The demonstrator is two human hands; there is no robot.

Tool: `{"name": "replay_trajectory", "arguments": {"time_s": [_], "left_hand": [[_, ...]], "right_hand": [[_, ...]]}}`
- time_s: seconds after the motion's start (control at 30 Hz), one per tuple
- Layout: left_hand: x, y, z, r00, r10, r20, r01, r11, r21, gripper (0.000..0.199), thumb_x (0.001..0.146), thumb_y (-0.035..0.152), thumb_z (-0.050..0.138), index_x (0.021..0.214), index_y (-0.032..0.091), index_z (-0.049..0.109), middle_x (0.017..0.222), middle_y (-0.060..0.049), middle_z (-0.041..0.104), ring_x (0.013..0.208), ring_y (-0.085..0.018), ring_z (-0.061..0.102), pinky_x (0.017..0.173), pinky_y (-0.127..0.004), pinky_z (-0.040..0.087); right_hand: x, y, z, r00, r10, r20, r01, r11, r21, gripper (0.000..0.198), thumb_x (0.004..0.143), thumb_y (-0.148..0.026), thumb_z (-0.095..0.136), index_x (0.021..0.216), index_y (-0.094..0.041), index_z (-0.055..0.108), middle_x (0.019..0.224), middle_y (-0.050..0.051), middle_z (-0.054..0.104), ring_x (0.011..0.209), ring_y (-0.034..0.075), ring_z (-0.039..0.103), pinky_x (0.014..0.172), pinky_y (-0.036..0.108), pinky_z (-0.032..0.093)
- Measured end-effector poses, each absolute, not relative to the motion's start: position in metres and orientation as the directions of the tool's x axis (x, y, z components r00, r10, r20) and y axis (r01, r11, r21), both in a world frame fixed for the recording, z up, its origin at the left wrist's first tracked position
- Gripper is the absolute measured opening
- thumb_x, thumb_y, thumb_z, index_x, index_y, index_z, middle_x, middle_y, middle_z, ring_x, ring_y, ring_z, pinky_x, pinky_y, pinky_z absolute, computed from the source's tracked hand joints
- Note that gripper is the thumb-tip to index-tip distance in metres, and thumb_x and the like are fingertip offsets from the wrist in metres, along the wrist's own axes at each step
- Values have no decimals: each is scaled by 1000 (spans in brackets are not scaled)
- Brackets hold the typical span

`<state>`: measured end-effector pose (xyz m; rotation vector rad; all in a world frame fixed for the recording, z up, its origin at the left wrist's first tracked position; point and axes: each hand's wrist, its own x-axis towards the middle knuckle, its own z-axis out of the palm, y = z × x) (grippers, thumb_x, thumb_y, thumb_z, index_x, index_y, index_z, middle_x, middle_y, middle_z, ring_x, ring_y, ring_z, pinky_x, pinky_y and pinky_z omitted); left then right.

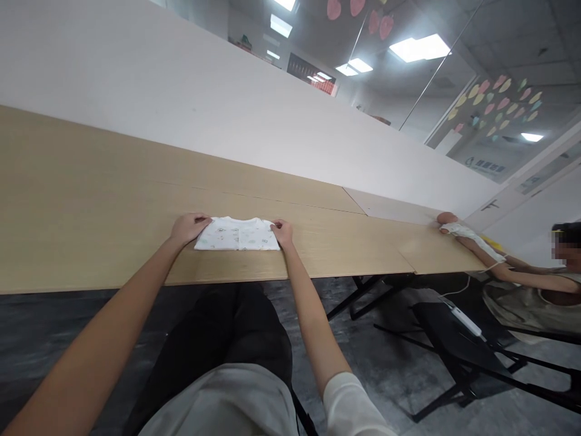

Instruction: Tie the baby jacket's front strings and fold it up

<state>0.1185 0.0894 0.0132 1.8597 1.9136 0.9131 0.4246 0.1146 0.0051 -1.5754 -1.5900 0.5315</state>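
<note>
A small white baby shirt (238, 236) with a tiny scattered print lies folded on the wooden table, its curved neckline towards the wall. At its upper left corner, my left hand (188, 227) has its fingers closed on the cloth. My right hand (283, 232) pinches the opposite upper corner between thumb and fingers. The shirt's lower edge runs straight, close to the table's front edge, and a seam shows down its middle.
The long wooden table (113, 200) runs along a white wall with glass above. At the far right a person (544, 290) reaches to a dressed baby doll (463, 231). A black folding chair (454, 339) stands on the floor, a white power strip (466, 321) on it.
</note>
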Motion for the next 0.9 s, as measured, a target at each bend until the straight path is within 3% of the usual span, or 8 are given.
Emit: {"name": "replay_trajectory", "arguments": {"time_s": [0.2, 0.9], "left_hand": [[118, 89, 12, -89, 973, 212, 764, -70, 641, 44, 85, 41, 52, 109, 12, 74, 117, -13, 72, 107, -28, 64, 92, -34, 46], [119, 88, 13, -85, 978, 190, 793, -49, 607, 45, 88, 39, 49, 115, 12, 72, 122, -13, 70, 112, -26, 63, 96, -32, 45]], "right_hand": [[425, 115, 4, 95, 960, 264, 627, 148, -764, 17, 83, -14, 63, 95, -14, 74, 101, 9, 76, 92, 17, 70, 87, 26, 52], [426, 114, 5, 61, 961, 268, 675, 158, -721, 22, 85, -15, 59, 102, -14, 75, 105, 10, 76, 96, 17, 71, 89, 26, 53]]}}
